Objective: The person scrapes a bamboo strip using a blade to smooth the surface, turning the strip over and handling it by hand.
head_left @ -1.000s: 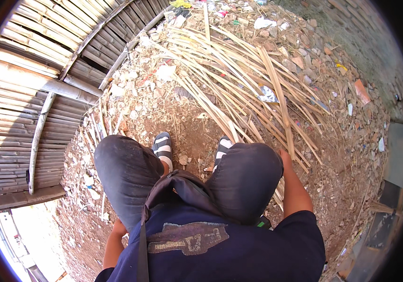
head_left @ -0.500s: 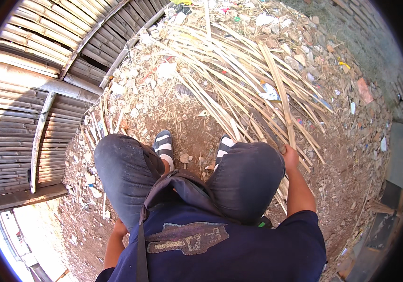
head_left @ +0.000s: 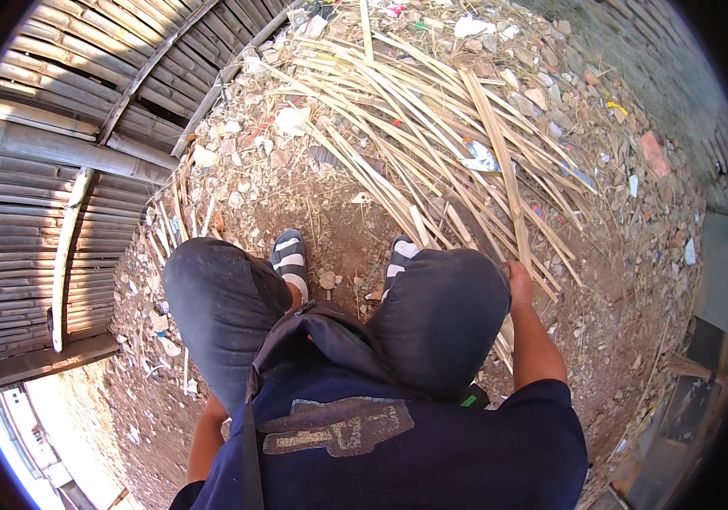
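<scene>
My right hand is beside my right knee, its fingers curled and partly hidden by the knee. What it grips is hidden. Right above it ends a wide pale bamboo strip, which slants across a spread of long, thin split bamboo strips on the ground ahead. Whether the hand touches that wide strip I cannot tell. More strips show between my right thigh and forearm. My left hand is low beside my left thigh, with its fingers hidden behind the leg.
A wall of bamboo slats stands on the left. Stones and litter cover the dirt ground. A red brick piece lies at the right, near a grey wall. My sandalled feet are between my knees.
A long, dark, flat blade-like piece reaching from my right hand among the strips no longer shows there. My right hand stays beside the knee. The view has shifted slightly.
</scene>
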